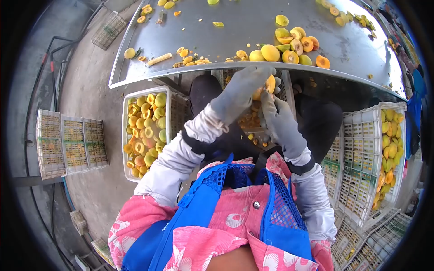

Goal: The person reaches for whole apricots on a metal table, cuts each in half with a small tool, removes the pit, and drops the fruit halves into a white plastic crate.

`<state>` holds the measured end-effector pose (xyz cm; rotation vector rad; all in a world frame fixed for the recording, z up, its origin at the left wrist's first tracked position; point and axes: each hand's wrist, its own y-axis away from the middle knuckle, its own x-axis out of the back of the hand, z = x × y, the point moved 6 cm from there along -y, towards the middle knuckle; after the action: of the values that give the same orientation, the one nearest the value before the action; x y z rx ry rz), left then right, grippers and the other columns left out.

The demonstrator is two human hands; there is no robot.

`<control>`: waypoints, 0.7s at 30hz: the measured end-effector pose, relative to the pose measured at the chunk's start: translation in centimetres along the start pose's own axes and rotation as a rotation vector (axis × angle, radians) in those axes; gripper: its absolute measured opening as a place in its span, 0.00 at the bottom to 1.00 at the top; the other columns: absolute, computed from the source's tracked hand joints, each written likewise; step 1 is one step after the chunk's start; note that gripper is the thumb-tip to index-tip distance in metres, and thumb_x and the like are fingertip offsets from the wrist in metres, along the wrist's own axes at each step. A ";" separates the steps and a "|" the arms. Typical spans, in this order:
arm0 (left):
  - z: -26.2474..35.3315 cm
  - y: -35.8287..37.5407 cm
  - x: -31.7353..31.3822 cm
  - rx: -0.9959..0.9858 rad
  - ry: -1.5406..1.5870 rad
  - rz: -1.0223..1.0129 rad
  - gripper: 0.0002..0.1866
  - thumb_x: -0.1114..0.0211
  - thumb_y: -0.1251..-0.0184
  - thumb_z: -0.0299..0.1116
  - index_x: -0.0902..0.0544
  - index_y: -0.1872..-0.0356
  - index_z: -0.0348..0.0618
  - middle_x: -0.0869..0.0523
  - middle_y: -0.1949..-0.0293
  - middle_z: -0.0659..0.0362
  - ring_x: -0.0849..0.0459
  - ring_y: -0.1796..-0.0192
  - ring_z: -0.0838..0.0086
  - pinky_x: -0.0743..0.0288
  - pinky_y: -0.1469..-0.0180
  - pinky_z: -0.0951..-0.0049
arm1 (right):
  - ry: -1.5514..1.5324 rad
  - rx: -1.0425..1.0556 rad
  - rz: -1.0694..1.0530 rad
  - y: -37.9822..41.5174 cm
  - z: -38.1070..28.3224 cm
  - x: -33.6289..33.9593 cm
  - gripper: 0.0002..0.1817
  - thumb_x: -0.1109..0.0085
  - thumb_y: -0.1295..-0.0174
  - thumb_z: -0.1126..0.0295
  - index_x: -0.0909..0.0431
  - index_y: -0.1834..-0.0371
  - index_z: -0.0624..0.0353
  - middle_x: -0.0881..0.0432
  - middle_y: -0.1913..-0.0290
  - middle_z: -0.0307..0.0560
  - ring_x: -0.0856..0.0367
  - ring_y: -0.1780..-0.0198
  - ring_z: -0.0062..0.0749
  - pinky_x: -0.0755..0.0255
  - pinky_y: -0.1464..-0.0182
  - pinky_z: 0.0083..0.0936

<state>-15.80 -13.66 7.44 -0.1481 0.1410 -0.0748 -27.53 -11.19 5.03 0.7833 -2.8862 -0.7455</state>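
A: What are the hands doing right now?

B: Both are wearing grey gloves and meeting just below the near edge of the steel desk (181, 40). The left hand (242, 92) is reaching in from the left, its fingers (257, 74) curling over a yellow fruit (270, 84). The right hand (280, 122) is rising from below, its fingers (266, 101) pressing against the underside of the same fruit.

A: So the fruit is clamped?

B: It is looking that way: both hands are closing on it, and it is sitting between them, in the air over a crate under the desk edge, not on the desk.

A: What is lying around them?

B: A cluster of whole and halved fruit (289, 47) is resting on the desk just beyond the hands. Small scraps and pits (190, 58) are scattering to the left of that, near a pale stick-like tool (158, 59). A white crate of halved fruit (147, 131) is standing on the floor at the person's left, and another white crate (389, 149) holding yellow fruit is standing at the right. Empty crates (72, 142) are lying farther left on the floor.

A: And the person?

B: Pink patterned sleeves, pale arm covers and a blue mesh apron (235, 194) are showing below.
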 end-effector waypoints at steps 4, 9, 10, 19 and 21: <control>-0.5 0.5 -0.6 0.265 0.222 0.461 0.12 0.41 0.28 0.38 0.20 0.59 0.38 0.14 0.66 0.55 0.16 0.70 0.74 0.18 0.66 0.76 | -0.100 -0.055 -0.058 0.8 -0.5 -0.7 0.23 0.56 0.26 0.45 0.31 0.66 0.54 0.36 0.80 0.30 0.41 0.84 0.15 0.45 0.84 0.17; -0.8 0.5 -1.8 0.317 0.555 0.096 0.16 0.42 0.27 0.42 0.19 0.59 0.37 0.15 0.66 0.53 0.16 0.69 0.71 0.18 0.64 0.72 | -0.361 -0.289 -0.336 3.2 -1.2 -1.8 0.24 0.57 0.28 0.40 0.33 0.67 0.49 0.43 0.80 0.26 0.50 0.84 0.12 0.54 0.83 0.14; -0.8 0.6 -1.5 0.319 0.553 0.103 0.16 0.42 0.27 0.42 0.19 0.59 0.37 0.15 0.66 0.53 0.16 0.69 0.71 0.18 0.64 0.72 | -0.412 -0.320 -0.370 3.2 -1.1 -1.9 0.25 0.58 0.29 0.38 0.33 0.66 0.48 0.44 0.80 0.25 0.51 0.84 0.11 0.55 0.82 0.13; -5.9 -1.0 -0.5 0.276 0.205 0.232 0.17 0.42 0.27 0.40 0.18 0.63 0.33 0.14 0.65 0.52 0.14 0.72 0.69 0.19 0.68 0.70 | -0.518 -0.426 -0.430 1.9 1.4 -2.0 0.26 0.58 0.30 0.35 0.34 0.68 0.47 0.48 0.83 0.24 0.54 0.86 0.11 0.57 0.85 0.14; -8.4 -0.6 -0.5 0.255 -0.013 0.218 0.17 0.40 0.29 0.41 0.14 0.67 0.36 0.14 0.71 0.56 0.15 0.71 0.71 0.20 0.66 0.70 | -0.569 -0.433 -0.398 1.6 2.7 -1.5 0.26 0.60 0.30 0.35 0.34 0.68 0.47 0.48 0.84 0.24 0.54 0.87 0.11 0.57 0.87 0.14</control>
<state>-17.59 -15.41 -0.64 0.1219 0.1327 0.1251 -27.47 -8.11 3.48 1.2586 -2.8301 -1.8255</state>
